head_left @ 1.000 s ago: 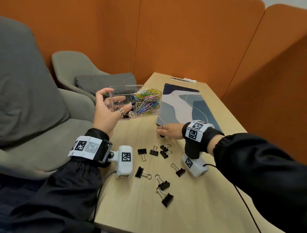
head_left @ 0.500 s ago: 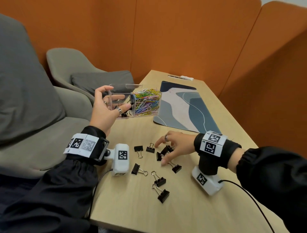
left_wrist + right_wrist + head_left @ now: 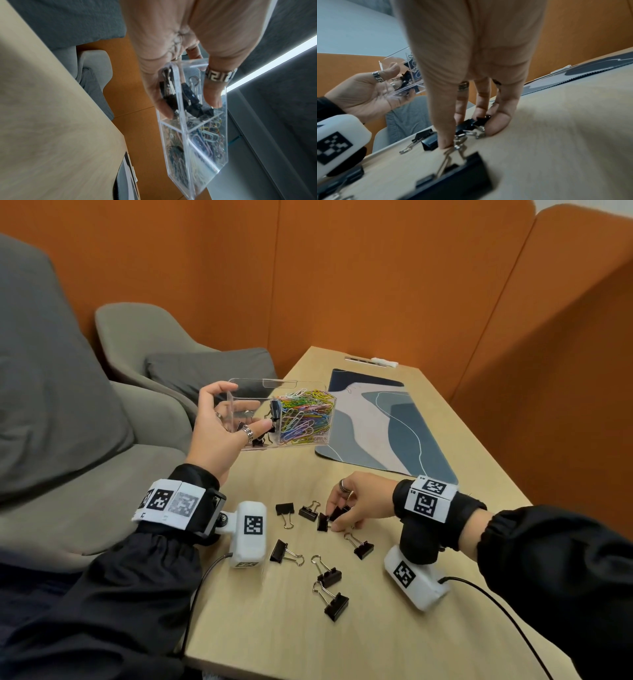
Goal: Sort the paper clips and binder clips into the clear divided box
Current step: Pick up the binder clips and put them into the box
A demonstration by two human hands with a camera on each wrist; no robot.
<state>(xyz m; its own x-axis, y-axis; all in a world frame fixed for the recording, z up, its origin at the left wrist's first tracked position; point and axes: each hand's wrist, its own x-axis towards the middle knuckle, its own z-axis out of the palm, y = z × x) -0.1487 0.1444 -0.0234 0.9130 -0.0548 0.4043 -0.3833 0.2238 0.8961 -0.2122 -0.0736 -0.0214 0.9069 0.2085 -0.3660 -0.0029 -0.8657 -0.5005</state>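
- The left hand (image 3: pixel 219 436) holds the clear divided box (image 3: pixel 301 392) up above the near-left part of the table (image 3: pixel 394 628), thumb on the near wall and fingers wrapped round the far side and underneath.
- Inside the box, the compartment by the left fingertips holds a few black binder clips (image 3: pixel 190 100); the compartment beyond the fingertips is packed with coloured paper clips (image 3: pixel 306 419).
- The right hand (image 3: pixel 356 501) is down on the table with thumb and fingers curled, pinching together a small cluster of binder clips (image 3: pixel 334 517). From the right wrist view the fingertips (image 3: pixel 498 121) close on two black clips (image 3: pixel 471 124) whose wire handles lie under the hand; how many it actually grips I cannot tell.
- Just left of the right fingertips lie two more loose clips (image 3: pixel 310 511), flat on the wood.
- Nearer the person than those fingers, four further clips (image 3: pixel 359 547) are scattered, well apart from each other.
- Between the two hands hangs the left wrist camera (image 3: pixel 248 534), close above the table beside the leftmost clips; the right wrist camera (image 3: pixel 414 580) sits just behind the right hand.
- Beyond the right fingers lies a blue-and-white desk mat (image 3: pixel 387 422), its near-left corner just beside the box.
- Left of the table stand grey armchairs (image 3: pixel 144 344); orange partition panels (image 3: pixel 376 275) close off the back.
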